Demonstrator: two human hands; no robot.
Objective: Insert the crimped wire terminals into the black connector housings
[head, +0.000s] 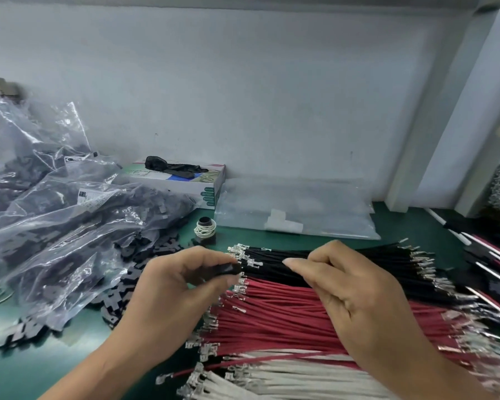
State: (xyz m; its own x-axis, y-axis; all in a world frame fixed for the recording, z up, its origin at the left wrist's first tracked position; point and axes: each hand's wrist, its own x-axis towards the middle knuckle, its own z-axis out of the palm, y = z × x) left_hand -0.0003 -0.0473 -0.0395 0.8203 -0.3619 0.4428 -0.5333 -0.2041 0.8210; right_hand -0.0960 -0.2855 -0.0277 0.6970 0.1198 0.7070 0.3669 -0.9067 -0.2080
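A glove box (185, 180) sits near a rubber-band spool (205, 228).

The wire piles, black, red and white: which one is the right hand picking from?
The black wires, the pile farthest from the person. The right hand pinches there; red wires and white wires lie nearer.

Single head view, looking forward and down, close over green bench (70, 336); wall (272, 96) behind.
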